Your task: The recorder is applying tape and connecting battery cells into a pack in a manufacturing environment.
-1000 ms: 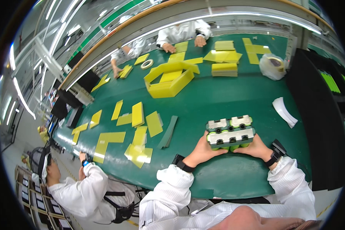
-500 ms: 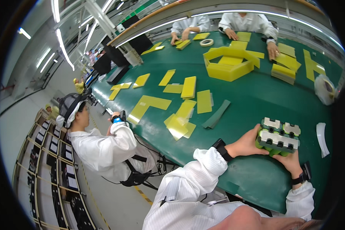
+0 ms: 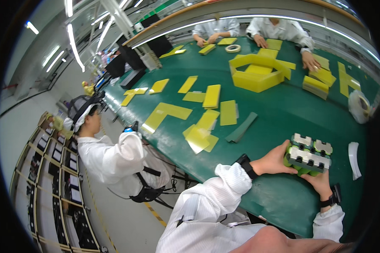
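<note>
A battery pack [image 3: 309,155] of green cylindrical cells, with silvery metal strips and black spots on top, is held between my two hands over the near right of the table. My left hand [image 3: 274,161] grips its left side, thumb along the lower front edge. At its front right, my right hand [image 3: 319,182] is closed on the pack, and its fingers are partly hidden behind it. A dark green strip [image 3: 241,127] lies to the left of my hands. Right of the pack rests a curved white strip [image 3: 354,160].
Yellow sheets [image 3: 228,112] lie scattered over the green table [image 3: 278,114]. Farther back stand a yellow hexagonal frame [image 3: 257,81], a tape roll [image 3: 232,48] and a plastic-wrapped roll [image 3: 359,106]. Two people work across the table; another person [image 3: 109,147] sits at the left.
The view has shifted slightly, so the table's contents appear a little lower and farther right. Both hands still hold the battery pack. The far co-workers' hands have moved a little.
</note>
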Demonstrator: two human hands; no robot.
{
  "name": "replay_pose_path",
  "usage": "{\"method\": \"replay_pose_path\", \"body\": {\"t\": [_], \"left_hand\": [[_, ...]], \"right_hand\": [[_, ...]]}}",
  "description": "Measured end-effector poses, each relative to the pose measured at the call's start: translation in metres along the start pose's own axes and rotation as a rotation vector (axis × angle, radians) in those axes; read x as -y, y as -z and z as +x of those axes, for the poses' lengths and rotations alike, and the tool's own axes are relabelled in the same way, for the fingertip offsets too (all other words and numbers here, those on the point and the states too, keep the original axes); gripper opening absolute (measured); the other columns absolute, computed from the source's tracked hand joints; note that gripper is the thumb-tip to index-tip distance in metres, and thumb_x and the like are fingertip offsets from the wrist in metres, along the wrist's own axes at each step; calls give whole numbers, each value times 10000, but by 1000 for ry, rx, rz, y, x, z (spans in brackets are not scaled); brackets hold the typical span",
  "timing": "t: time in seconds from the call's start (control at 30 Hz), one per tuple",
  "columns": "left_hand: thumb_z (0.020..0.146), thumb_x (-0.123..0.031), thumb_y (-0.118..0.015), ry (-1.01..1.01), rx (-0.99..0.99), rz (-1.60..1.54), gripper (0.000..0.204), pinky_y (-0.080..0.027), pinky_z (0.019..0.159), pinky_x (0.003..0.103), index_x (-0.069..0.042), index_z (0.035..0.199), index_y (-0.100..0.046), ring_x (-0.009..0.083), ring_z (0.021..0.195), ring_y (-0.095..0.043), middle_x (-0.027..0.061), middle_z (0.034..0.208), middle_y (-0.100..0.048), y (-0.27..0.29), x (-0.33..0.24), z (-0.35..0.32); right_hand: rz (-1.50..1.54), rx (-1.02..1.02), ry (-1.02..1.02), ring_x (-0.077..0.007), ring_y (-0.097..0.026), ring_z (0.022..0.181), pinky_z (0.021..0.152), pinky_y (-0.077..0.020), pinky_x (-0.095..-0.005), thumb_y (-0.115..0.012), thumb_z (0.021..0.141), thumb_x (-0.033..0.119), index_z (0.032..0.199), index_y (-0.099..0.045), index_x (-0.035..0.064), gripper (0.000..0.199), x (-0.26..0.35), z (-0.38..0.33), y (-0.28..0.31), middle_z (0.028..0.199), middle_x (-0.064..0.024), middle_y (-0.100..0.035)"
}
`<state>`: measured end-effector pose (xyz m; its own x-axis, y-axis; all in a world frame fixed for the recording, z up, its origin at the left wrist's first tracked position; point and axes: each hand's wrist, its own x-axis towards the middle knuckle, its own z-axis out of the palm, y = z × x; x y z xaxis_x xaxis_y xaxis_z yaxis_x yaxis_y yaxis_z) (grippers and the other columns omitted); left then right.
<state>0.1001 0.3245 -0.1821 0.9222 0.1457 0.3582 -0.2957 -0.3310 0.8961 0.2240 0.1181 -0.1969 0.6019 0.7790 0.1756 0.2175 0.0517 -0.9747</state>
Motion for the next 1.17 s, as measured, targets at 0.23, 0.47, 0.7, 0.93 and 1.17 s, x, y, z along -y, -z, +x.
{"method": "replay_pose_path", "body": {"t": [0.23,0.47,0.7,0.93,1.17], "left_hand": [[655,-225,-860,-2,14,17,795,-448,935,356,0,1251,-385,298,1104,-571,176,1163,-569,3,-1,-1],[660,-187,-857,80,51,29,861,-449,955,363,-20,1333,-348,282,1129,-563,158,1209,-563,2,4,0],[645,-175,-867,132,75,64,863,-450,959,362,-28,1324,-356,285,1135,-562,154,1221,-557,2,1,0],[655,-175,-863,131,96,61,859,-446,968,358,-37,1332,-352,282,1143,-557,151,1234,-553,3,-1,-1],[659,-181,-862,131,109,117,876,-440,975,365,-40,1348,-341,292,1149,-553,152,1237,-551,6,2,-3]], "right_hand": [[-65,6,13,-174,-603,998,880,-495,-337,-869,617,61,1124,-581,-11,588,9,3,-1,1083,-93,-639],[-158,44,22,-177,-614,974,871,-494,-329,-869,626,98,1113,-582,-5,575,9,5,2,1065,-91,-649],[-173,79,-15,-167,-591,1013,894,-481,-322,-865,637,99,1152,-540,-5,618,9,5,6,1107,-95,-625],[-152,53,25,-192,-600,1020,906,-482,-334,-880,628,131,1153,-536,-6,643,7,4,4,1110,-102,-626],[-148,87,-9,-191,-600,1023,908,-482,-334,-879,633,137,1167,-534,7,649,2,5,4,1121,-103,-624]]}}
